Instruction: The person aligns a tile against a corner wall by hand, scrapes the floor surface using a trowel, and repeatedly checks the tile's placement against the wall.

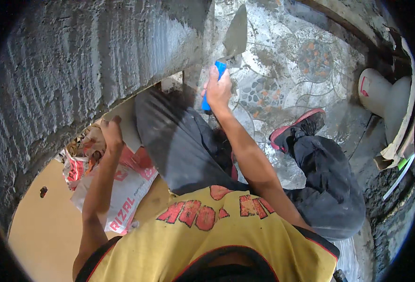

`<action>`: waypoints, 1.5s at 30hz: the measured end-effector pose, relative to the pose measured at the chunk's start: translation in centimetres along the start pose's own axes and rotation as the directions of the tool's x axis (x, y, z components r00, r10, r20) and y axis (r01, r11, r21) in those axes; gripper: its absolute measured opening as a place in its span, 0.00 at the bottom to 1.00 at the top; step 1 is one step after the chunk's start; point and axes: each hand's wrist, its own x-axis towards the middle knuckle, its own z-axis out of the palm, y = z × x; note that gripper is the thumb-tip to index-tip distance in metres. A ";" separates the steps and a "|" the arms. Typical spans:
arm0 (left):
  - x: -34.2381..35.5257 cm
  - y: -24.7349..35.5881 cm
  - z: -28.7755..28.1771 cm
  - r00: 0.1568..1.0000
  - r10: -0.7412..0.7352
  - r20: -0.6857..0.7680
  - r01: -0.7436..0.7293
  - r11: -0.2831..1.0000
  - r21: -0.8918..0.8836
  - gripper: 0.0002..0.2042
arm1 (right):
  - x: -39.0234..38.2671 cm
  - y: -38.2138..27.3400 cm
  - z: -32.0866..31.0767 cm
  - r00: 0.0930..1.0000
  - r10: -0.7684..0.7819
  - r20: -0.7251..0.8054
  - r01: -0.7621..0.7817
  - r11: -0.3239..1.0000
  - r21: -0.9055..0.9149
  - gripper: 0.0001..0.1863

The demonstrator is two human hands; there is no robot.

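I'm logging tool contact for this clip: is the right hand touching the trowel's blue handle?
Touching. The head view shows the right hand closed around the blue handle, which shows beyond both sides of the grip.

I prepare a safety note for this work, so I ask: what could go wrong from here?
The fingers of the left hand appear close to the rough edge of the plastered surface; they might get scraped.
The right hand holds the blue-handled trowel; a loose grip might drop it onto the tiled floor.
The shoe rests on that stained floor, where dirt might make it slip.
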 end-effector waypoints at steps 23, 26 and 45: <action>2.3 -3.5 -1.9 0.998 0.038 0.049 -0.039 0.999 0.036 0.12 | 1.7 2.4 -0.6 0.912 0.263 0.313 -0.237 0.964 -0.120 0.26; 3.1 -6.5 -3.7 0.999 -0.023 0.047 0.028 0.994 -0.109 0.12 | 1.6 0.6 -0.2 0.923 0.255 0.287 -0.245 0.967 -0.069 0.24; 1.8 -3.2 -1.1 0.999 0.047 0.003 -0.047 0.998 0.034 0.09 | 1.8 -2.2 -0.2 0.931 0.307 0.198 -0.284 0.949 -0.135 0.22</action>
